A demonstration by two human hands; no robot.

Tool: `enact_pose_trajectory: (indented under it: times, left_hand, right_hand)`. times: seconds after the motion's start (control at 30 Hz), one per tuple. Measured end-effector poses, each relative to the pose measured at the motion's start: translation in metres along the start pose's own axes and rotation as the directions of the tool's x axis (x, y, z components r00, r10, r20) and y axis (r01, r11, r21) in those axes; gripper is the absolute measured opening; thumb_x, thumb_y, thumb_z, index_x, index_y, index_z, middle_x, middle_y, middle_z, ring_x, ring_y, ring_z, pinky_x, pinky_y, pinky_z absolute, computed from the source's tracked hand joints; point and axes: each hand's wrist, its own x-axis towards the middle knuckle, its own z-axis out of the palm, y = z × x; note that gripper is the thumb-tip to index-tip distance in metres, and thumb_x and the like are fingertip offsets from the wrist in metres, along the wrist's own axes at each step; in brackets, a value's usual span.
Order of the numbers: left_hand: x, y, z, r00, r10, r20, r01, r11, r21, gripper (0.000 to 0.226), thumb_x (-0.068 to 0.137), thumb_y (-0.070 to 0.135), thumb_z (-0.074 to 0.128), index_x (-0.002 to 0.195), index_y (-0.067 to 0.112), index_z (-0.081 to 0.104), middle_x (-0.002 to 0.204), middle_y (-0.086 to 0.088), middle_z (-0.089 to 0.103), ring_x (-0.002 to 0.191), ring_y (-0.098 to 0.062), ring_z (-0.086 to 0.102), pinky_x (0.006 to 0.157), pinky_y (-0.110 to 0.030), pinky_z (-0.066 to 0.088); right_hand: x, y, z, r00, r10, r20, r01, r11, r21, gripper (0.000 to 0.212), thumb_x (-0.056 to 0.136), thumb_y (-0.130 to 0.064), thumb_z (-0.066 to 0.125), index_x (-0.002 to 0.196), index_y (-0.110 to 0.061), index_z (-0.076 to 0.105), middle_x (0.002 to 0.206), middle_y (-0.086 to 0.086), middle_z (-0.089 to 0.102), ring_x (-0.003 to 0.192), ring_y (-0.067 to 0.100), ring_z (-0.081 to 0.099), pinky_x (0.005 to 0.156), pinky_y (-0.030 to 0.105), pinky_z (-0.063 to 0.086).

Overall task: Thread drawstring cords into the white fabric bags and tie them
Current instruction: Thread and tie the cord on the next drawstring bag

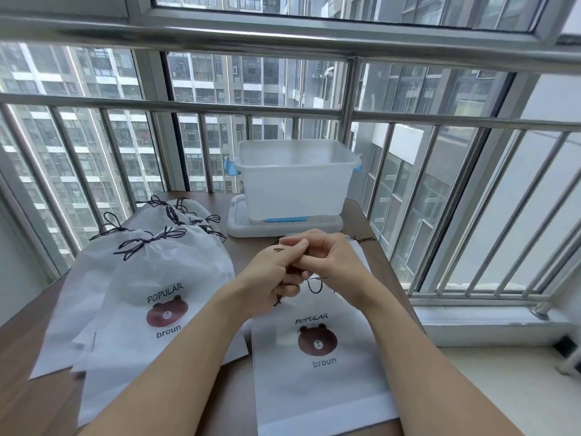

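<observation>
Lying nearest the person, flat on the brown surface (232, 388), is the white bag in work (317, 366), bear print up and its mouth toward the hands. Over that mouth the left hand (276, 275) and right hand (333, 262) meet, fingers touching; each grip is clamped on the dark cord (315, 286), the left with fingers curled round a strand whose short end shows below the fist, the right pinching near the fingertips, a small loop hanging between them. Judging by this, the cord appears to be already through the channel and the knot or bow is under way but not drawn tight; whether both ends are fully threaded cannot be told, since the hands hide the bag's top. A further cord end (364, 239) pokes out just beyond the right hand. To the left, overlapping one another, lies a pile of finished bags (151, 278), mouths gathered and cords tied in bows, so most of what shows is done. No untouched bags or spare cords are visible. Farther back stands a translucent plastic bin (295, 184) on its lid (239, 228), before the window railing (176, 105).
</observation>
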Motion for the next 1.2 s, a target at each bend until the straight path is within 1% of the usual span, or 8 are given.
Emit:
enact_pose_trajectory:
  times: [0.17,0.43,0.53,0.73,0.9,1.0,1.07,1.2]
  left_hand:
    - [0.002,0.002,-0.002,1.0,0.019,-0.006,-0.02,0.995,-0.101,0.023,0.106,0.022,0.043,0.088,0.012,0.054,0.063,-0.001,0.045,0.048,-0.006,0.023,0.036,-0.014,0.02]
    - [0.004,-0.001,-0.001,1.0,-0.001,0.01,0.002,0.996,-0.094,0.026,0.108,0.025,0.039,0.092,0.01,0.055,0.065,-0.001,0.047,0.051,-0.009,0.039,0.044,-0.017,0.034]
    - [0.005,-0.001,0.0,1.0,-0.022,-0.001,0.022,0.996,-0.089,0.033,0.108,0.026,0.038,0.102,0.005,0.063,0.068,-0.004,0.059,0.054,-0.012,0.055,0.049,-0.019,0.047]
    - [0.004,0.002,-0.005,0.998,-0.048,0.036,0.056,0.966,-0.252,0.043,0.11,0.027,0.03,0.125,-0.003,0.057,0.108,-0.021,0.072,0.085,-0.021,0.074,0.063,-0.023,0.059]
    - [0.009,0.002,-0.012,0.999,-0.041,-0.011,0.032,0.889,-0.457,0.047,0.109,0.027,0.027,0.129,-0.006,0.055,0.12,-0.02,0.068,0.09,-0.019,0.073,0.063,-0.022,0.058]
    - [0.01,0.005,-0.016,0.998,-0.014,-0.069,-0.025,0.843,-0.537,0.044,0.109,0.026,0.03,0.129,-0.003,0.055,0.108,-0.012,0.067,0.073,-0.01,0.066,0.054,-0.016,0.052]
    - [0.01,0.007,-0.018,0.997,0.007,-0.073,-0.047,0.822,-0.568,0.043,0.109,0.027,0.03,0.128,-0.002,0.056,0.109,-0.01,0.07,0.067,-0.007,0.062,0.052,-0.014,0.048]
    - [0.007,0.012,-0.018,0.993,0.05,-0.105,-0.09,0.902,-0.422,0.042,0.109,0.03,0.029,0.126,0.007,0.06,0.088,-0.007,0.072,0.06,-0.009,0.06,0.051,-0.017,0.05]
  right_hand:
    - [0.0,-0.006,-0.009,0.998,0.056,0.015,-0.058,0.972,0.228,0.021,0.093,-0.001,0.063,0.111,0.004,0.071,0.1,0.024,0.072,0.069,0.02,0.065,0.074,0.026,0.055]
    - [0.0,-0.005,-0.007,0.983,0.018,-0.183,-0.013,1.0,0.023,0.001,0.087,-0.003,0.075,0.088,-0.003,0.076,0.072,0.007,0.075,0.066,0.018,0.071,0.07,0.03,0.057]
    - [0.003,-0.001,-0.006,0.953,-0.037,-0.302,0.0,0.993,-0.12,0.009,0.086,-0.004,0.077,0.079,-0.008,0.073,0.07,-0.002,0.075,0.069,0.011,0.073,0.073,0.03,0.059]
    - [0.009,0.006,-0.008,0.864,-0.122,-0.488,0.015,0.976,-0.218,0.017,0.088,-0.019,0.078,0.076,-0.012,0.068,0.078,-0.006,0.069,0.074,0.007,0.064,0.069,0.024,0.053]
    - [0.007,0.001,-0.008,0.898,-0.043,-0.439,0.027,0.999,-0.043,0.021,0.091,-0.026,0.075,0.076,-0.014,0.067,0.101,-0.003,0.071,0.092,0.011,0.068,0.057,0.018,0.052]
    - [0.005,-0.001,-0.008,0.958,0.041,-0.284,-0.025,0.998,0.058,0.025,0.09,-0.024,0.075,0.069,-0.017,0.063,0.115,-0.003,0.073,0.109,0.012,0.068,0.067,0.026,0.055]
    - [0.003,-0.002,-0.006,0.985,0.06,-0.164,-0.047,0.995,0.082,0.027,0.092,-0.014,0.072,0.07,-0.013,0.057,0.113,0.001,0.076,0.105,0.009,0.071,0.077,0.019,0.053]
    - [0.002,0.001,-0.005,0.989,0.135,-0.065,-0.128,0.987,0.099,0.029,0.087,-0.019,0.079,0.067,-0.018,0.058,0.11,0.011,0.076,0.11,0.029,0.07,0.091,0.034,0.049]
